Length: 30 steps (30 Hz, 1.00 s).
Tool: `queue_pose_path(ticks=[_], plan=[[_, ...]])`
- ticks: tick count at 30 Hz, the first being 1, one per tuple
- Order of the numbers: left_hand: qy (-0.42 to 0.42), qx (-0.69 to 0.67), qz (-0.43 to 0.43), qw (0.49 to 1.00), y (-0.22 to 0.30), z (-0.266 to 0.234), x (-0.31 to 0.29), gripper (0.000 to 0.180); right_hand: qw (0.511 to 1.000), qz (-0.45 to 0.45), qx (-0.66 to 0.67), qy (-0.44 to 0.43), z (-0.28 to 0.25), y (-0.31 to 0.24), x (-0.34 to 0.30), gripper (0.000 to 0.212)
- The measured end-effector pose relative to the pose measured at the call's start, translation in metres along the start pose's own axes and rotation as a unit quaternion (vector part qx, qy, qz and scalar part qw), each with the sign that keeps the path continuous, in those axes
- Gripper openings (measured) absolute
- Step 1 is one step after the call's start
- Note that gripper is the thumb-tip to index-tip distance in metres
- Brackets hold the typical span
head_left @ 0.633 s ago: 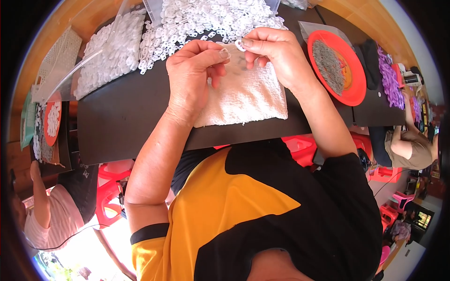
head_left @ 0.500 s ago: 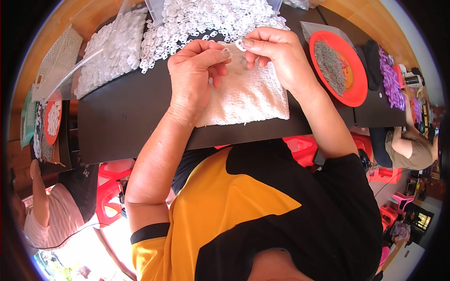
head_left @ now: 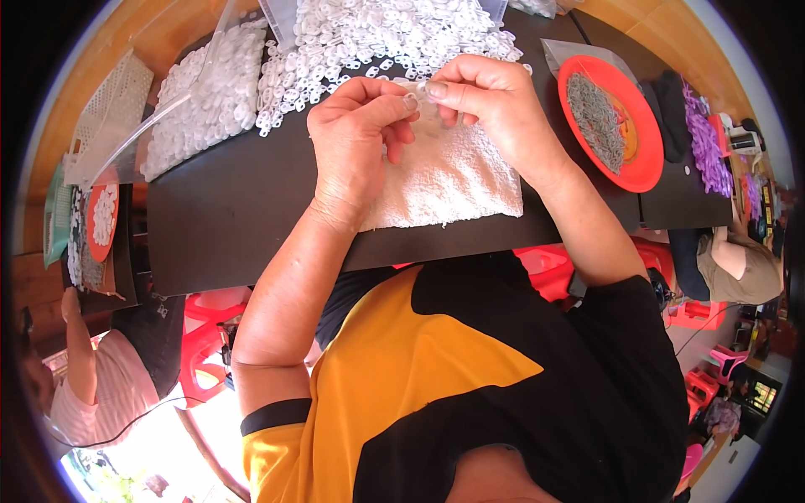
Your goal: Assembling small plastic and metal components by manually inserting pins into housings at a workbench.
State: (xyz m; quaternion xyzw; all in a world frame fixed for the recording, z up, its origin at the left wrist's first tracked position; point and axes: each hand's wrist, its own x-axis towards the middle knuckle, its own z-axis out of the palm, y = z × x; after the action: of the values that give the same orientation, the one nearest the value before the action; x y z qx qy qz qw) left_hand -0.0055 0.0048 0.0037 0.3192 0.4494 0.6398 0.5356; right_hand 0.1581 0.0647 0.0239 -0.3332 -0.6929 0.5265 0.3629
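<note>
Over a cream towel [head_left: 453,184] my two hands are close together, fingertips almost meeting. My left hand [head_left: 356,117] is closed in a pinch, with a small pale ring-like piece [head_left: 411,100] showing at thumb and forefinger. Between the thumb and forefinger of my right hand [head_left: 495,101] is a small white plastic piece [head_left: 423,87], mostly covered by the fingertips. Whether the two pieces are joined I cannot make out. Just beyond my hands lies a heap of small white plastic pieces [head_left: 377,38] with holes in them.
A bag of white pieces [head_left: 205,96] lies left on the dark table [head_left: 243,226]. At right stands a red plate [head_left: 637,126] holding a pile of small grey metal parts [head_left: 595,121]; purple pieces [head_left: 706,142] lie beyond it. Other people sit at both sides.
My fingertips have come closer together, and the white piece in my right hand now shows less. The whole view has shifted slightly.
</note>
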Motion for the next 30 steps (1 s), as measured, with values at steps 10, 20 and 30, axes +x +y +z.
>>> queue_pose_path(ticks=[10, 20, 30], plan=[[-0.101, 0.005, 0.052, 0.994, 0.001, 0.007, -0.005, 0.028, 0.996, 0.021, 0.057, -0.069, -0.020, -0.007, 0.003, 0.016], [-0.128, 0.042, 0.079, 0.988, 0.000, 0.006, -0.006, 0.027, 0.986, 0.075, 0.085, -0.121, -0.027, -0.006, 0.002, 0.021], [-0.121, 0.052, 0.091, 0.987, 0.001, 0.007, -0.009, 0.027, 0.983, 0.068, 0.097, -0.143, -0.027, -0.004, 0.002, 0.024]])
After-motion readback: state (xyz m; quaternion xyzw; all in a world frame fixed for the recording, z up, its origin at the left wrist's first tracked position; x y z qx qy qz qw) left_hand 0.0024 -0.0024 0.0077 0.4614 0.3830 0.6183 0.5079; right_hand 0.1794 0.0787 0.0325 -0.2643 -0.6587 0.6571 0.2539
